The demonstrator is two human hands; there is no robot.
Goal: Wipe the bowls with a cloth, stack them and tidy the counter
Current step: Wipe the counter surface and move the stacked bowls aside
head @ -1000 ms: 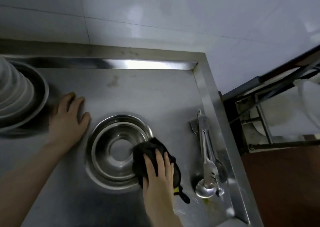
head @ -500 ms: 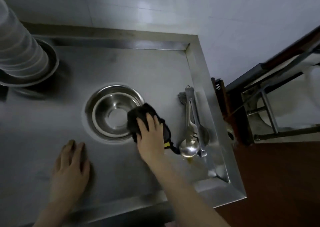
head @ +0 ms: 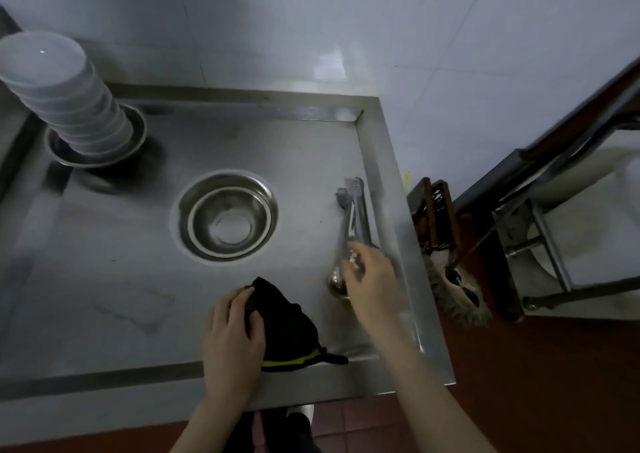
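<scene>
The right hand [head: 369,279] is coming out motion-blurred at lower right, covering part of the ladle [head: 341,272], so its grip's anyone's guess. The bowl stack [head: 65,96] is getting clipped at the frame's left edge.

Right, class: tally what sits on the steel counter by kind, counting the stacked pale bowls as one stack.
Steel bowls: 2, the centre bowl and the steel bowl under the stack
Stacks: 1, the pale bowl stack
Metal utensils: 2, the ladle and the tongs
Cloths: 1, the black cloth
Total: 6
</scene>
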